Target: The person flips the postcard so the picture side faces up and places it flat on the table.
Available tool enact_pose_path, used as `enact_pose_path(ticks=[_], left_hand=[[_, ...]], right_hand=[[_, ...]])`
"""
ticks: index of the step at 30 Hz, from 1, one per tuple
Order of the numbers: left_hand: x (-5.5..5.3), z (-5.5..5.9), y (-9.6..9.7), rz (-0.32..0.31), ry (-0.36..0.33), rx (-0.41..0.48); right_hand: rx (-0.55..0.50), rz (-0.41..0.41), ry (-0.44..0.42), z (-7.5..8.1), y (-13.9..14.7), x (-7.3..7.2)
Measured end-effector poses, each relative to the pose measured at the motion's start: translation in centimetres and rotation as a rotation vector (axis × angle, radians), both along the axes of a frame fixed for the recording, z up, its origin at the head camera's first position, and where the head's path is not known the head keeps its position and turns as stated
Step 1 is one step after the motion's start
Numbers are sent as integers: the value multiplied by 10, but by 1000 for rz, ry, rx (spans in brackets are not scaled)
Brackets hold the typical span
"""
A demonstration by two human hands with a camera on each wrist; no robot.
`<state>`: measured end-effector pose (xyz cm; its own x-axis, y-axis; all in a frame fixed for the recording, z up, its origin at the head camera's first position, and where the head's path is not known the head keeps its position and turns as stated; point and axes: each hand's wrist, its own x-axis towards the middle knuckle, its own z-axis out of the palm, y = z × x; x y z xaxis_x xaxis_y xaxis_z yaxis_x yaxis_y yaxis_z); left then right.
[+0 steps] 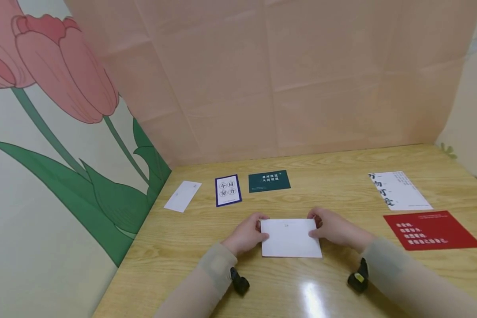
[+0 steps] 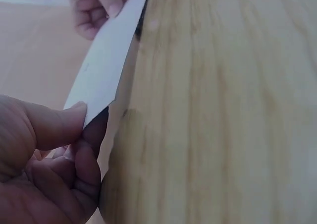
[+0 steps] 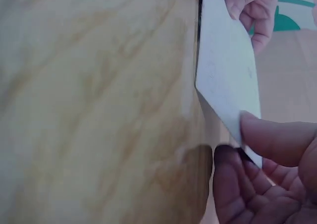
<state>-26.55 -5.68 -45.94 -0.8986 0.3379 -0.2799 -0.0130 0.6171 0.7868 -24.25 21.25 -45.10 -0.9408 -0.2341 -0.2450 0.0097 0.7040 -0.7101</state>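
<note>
A white card (image 1: 291,238) is held between both hands, low over the wooden table, its pale face up with a small mark near the far edge. My left hand (image 1: 246,234) pinches its left edge, thumb on top and fingers curled beneath. On the opposite edge my right hand (image 1: 333,226) pinches it the same way. In the left wrist view the card (image 2: 106,60) slants away from the left thumb (image 2: 59,125), its near edge raised off the wood. The right wrist view has the right thumb (image 3: 277,137) on the card's corner, with fingers under it.
Other cards lie on the table (image 1: 190,274): a white one (image 1: 182,196), a blue-bordered one (image 1: 228,190) and a dark green one (image 1: 269,181) at back left. At right lie a white lettered card (image 1: 401,192) and a red card (image 1: 433,230). A pinkish cloth (image 1: 286,79) hangs behind.
</note>
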Motion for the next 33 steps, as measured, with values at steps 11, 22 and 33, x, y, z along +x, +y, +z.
enact_pose_path(ticks=[11, 22, 33], left_hand=[[-1, 6, 0, 105, -64, 207], [-3, 4, 2, 212, -59, 328], [-1, 5, 5, 264, -46, 460]], right_hand=[[-310, -118, -109, 4, 1, 5], [-470, -191, -152, 3, 3, 5], [-519, -193, -118, 4, 7, 7]])
